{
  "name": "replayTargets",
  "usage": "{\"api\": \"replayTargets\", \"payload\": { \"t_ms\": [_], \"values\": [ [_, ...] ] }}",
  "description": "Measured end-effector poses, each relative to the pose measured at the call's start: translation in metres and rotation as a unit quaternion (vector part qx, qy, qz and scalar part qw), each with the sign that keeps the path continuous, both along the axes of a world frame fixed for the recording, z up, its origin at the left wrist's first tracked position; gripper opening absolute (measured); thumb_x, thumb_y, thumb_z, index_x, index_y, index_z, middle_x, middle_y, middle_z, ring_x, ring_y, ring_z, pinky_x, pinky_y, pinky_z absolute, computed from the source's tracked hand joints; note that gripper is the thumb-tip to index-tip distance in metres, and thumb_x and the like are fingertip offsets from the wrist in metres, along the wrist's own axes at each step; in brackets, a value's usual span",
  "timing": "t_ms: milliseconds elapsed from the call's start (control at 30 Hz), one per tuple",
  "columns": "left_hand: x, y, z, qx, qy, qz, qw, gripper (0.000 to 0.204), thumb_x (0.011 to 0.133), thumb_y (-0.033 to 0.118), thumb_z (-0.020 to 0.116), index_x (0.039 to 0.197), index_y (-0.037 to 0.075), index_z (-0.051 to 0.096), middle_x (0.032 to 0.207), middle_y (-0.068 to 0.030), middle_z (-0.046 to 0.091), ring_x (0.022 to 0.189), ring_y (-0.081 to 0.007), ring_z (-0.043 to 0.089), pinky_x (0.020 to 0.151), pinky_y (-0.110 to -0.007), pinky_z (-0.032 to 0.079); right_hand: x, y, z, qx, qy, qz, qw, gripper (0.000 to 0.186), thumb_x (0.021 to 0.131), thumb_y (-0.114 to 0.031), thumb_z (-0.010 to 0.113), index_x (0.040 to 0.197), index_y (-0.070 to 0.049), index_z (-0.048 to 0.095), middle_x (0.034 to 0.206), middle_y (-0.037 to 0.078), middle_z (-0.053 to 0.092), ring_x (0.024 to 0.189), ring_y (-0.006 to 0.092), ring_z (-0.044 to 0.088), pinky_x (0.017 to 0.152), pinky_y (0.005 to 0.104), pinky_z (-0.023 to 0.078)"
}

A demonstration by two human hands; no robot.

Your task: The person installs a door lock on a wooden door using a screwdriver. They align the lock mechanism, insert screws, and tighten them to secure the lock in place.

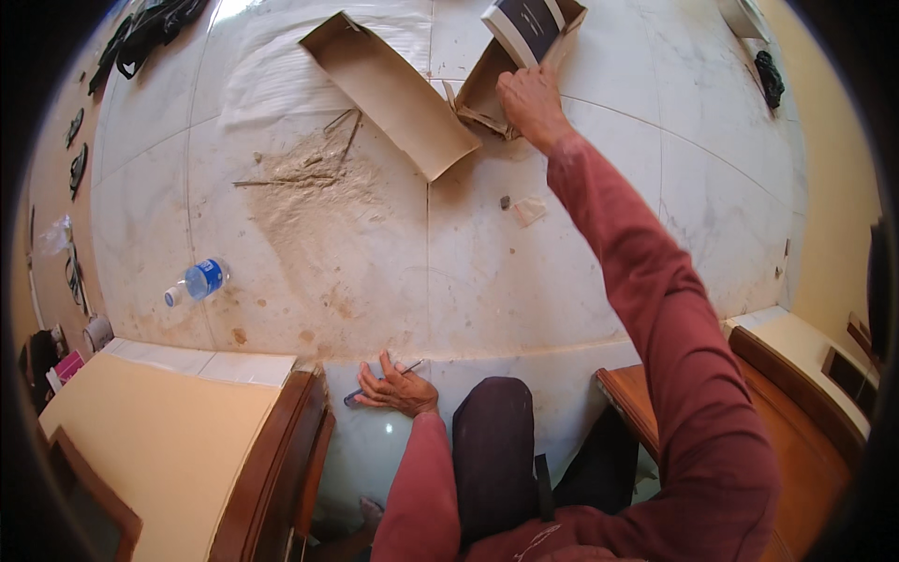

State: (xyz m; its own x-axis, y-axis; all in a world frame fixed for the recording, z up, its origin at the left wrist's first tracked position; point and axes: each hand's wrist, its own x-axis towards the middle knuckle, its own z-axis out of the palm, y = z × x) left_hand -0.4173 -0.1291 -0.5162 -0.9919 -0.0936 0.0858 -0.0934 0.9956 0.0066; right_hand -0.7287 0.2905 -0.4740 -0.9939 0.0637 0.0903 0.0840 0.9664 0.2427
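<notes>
Floor of large pale marble-look tiles (309, 281) with thin grout lines, soiled by a sandy brown dust patch (314, 192) and rust-coloured spots nearer the lower edge. Yellow-cream wall (829, 187) at right. Dark-brown wooden furniture with a cream flat top (150, 440) at lower left; a similar brown wooden piece (796, 412) at lower right. Bright daylight glare (239, 9) on the tiles at the upper edge.

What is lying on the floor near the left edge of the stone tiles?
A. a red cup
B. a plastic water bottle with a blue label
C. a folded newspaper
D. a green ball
B: a clear plastic water bottle with a blue label lies on its side on the floor, well to the left of the left hand.
</notes>
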Motion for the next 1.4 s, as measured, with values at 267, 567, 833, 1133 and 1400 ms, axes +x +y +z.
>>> {"api": "replayTargets", "payload": {
  "t_ms": [267,567,833,1133,1400],
  "values": [
    [0.005,0.000,0.008,0.007,0.003,-0.005,1.000,0.047,0.094,0.015,0.067,0.139,0.020,0.055,0.154,-0.0151,0.033,0.146,-0.0365,0.030,0.121,-0.066,0.012,0.217,-0.110,0.092,-0.682,0.140,-0.271,0.664,0.018,0.094,-0.018,0.064,0.096,-0.001,0.057,0.076,0.013,0.065,0.072,0.0181,0.065,0.068,0.0353,0.052],
    [0.012,-0.021,-0.014,0.018,0.055,-0.040,0.998,0.044,0.091,0.020,0.073,0.133,0.030,0.064,0.144,-0.0094,0.048,0.138,-0.0290,0.042,0.118,-0.066,0.022,0.549,-0.236,0.241,-0.706,-0.071,-0.202,0.675,0.015,0.095,-0.014,0.066,0.103,-0.001,0.065,0.090,0.015,0.066,0.083,0.0268,0.065,0.077,0.0370,0.050],
    [0.009,-0.059,0.137,0.379,-0.129,-0.155,0.903,0.047,0.107,0.026,0.053,0.147,0.002,0.042,0.091,-0.0194,0.069,0.078,-0.0323,0.069,0.075,-0.042,0.056,0.707,-0.264,0.326,-0.761,0.106,-0.338,0.544,0.014,0.097,-0.012,0.066,0.103,0.001,0.064,0.091,0.005,0.067,0.086,0.0108,0.064,0.079,0.0290,0.052],
    [0.238,0.014,0.342,0.661,-0.467,-0.341,0.478,0.046,0.108,0.019,0.055,0.149,0.003,0.045,0.113,-0.0099,0.064,0.065,-0.0072,0.055,0.059,-0.024,0.051,0.743,-0.281,0.325,-0.833,0.282,-0.117,0.462,0.019,0.098,-0.014,0.072,0.099,-0.005,0.055,0.088,0.003,0.066,0.083,0.0087,0.064,0.076,0.0242,0.052],
    [0.324,0.060,0.361,0.655,-0.583,-0.328,0.350,0.027,0.103,0.018,0.064,0.122,-0.001,0.068,0.130,-0.0118,0.062,0.109,-0.0181,0.063,0.082,-0.029,0.056,0.800,-0.269,0.335,-0.742,0.413,-0.156,0.504,0.029,0.094,-0.023,0.078,0.098,-0.005,0.056,0.087,0.001,0.061,0.082,0.0093,0.058,0.074,0.0267,0.049]
  ]
}}
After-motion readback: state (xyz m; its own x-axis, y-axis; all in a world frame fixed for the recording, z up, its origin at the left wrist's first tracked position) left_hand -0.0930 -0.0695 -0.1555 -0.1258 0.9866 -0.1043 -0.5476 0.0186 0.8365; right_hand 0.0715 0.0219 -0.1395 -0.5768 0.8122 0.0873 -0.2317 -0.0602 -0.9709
